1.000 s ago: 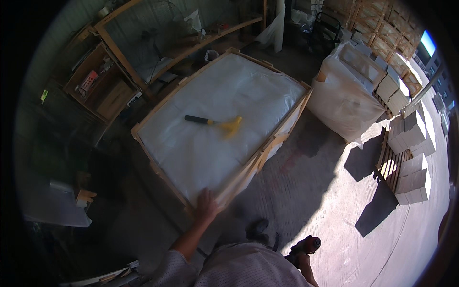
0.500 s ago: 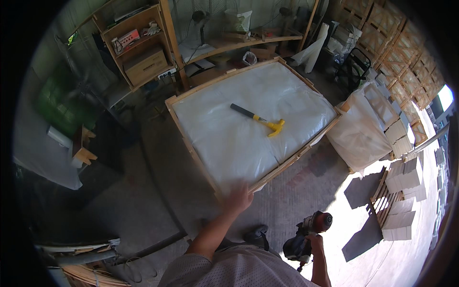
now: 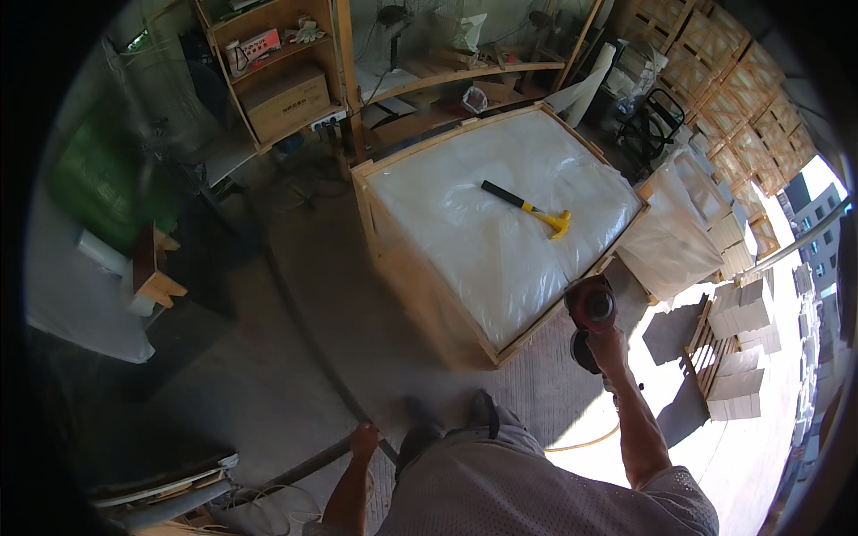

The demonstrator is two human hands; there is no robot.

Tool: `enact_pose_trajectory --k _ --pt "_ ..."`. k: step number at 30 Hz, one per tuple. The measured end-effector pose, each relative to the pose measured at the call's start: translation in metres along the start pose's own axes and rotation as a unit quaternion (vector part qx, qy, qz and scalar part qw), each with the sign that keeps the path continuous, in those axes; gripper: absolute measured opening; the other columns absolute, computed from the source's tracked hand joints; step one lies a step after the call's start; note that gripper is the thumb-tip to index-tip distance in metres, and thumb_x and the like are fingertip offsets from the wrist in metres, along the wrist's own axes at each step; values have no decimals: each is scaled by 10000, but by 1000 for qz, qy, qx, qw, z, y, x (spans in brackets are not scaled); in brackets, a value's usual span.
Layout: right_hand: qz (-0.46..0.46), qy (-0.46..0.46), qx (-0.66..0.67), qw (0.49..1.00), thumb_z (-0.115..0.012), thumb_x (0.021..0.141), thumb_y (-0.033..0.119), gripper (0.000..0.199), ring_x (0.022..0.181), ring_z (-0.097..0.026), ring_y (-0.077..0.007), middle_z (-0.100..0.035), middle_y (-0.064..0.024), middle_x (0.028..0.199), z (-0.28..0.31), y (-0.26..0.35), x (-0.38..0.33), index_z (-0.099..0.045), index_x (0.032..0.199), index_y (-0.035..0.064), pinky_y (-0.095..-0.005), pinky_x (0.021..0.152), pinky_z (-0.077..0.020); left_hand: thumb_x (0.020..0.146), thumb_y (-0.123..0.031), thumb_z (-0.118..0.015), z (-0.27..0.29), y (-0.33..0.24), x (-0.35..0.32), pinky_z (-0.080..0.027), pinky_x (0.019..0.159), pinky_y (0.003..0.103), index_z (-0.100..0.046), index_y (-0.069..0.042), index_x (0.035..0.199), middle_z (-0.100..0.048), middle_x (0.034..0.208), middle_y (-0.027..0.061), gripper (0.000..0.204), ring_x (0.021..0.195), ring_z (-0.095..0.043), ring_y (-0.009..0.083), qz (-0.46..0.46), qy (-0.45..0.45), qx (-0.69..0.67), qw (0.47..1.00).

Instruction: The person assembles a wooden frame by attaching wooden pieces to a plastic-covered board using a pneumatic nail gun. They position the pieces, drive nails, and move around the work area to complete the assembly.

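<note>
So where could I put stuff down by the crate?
On the plastic sheet, between the hammer and the left edge of the crate. The floor between crate and brown wooden piece looks mostly bare. It's crowded on the shelf with the cardboard box, and at the crate's right edge, behind the power tool in the right hand.

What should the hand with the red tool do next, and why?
Maybe the right hand should steady the red tool at the crate's right edge: it appears beside that edge, while the hammer lies farther in on the plastic sheet.
</note>
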State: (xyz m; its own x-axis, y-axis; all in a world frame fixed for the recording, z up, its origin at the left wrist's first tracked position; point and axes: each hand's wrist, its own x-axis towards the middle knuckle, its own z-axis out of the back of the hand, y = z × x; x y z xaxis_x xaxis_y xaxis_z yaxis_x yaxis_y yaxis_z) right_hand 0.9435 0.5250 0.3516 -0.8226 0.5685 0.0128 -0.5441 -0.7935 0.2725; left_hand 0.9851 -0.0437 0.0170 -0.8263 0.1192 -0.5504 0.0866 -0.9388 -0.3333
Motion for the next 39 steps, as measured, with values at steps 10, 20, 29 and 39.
enact_pose_trajectory --k 10,20,29,39 --pt "4 64 -91 994 -543 859 189 242 923 -677 -411 -690 -237 964 -113 102 86 -579 1039 32 -509 822 -520 950 -322 -504 -45 166 -105 -507 764 458 -644 -19 908 -653 896 194 337 872 -643 377 414 -84 -437 794" --pt "-108 87 -24 990 -698 753 144 593 1089 -598 -430 -545 -239 1220 -166 160 57 -425 1259 0 -489 886 -499 936 -279 -464 2 104 37 -453 561 386 -577 -103 894 -563 745 99 213 683 -603 293 -25 211 -260 942" --pt "-38 383 -216 898 -667 777 356 326 984 -682 -339 -715 -155 980 -140 167 135 -747 915 71 -443 828 -531 937 -258 -415 186 139 210 -439 446 331 -525 -151 865 -577 750 62 170 644 -624 223 220 -32 -571 790" --pt "-26 201 90 975 -615 820 321 399 1000 -650 -364 -698 -163 1026 -212 364 246 -663 1106 46 -434 915 -489 919 -313 -548 275 223 348 -497 646 434 -585 -51 1038 -661 992 181 290 844 -678 298 -92 268 -125 951"
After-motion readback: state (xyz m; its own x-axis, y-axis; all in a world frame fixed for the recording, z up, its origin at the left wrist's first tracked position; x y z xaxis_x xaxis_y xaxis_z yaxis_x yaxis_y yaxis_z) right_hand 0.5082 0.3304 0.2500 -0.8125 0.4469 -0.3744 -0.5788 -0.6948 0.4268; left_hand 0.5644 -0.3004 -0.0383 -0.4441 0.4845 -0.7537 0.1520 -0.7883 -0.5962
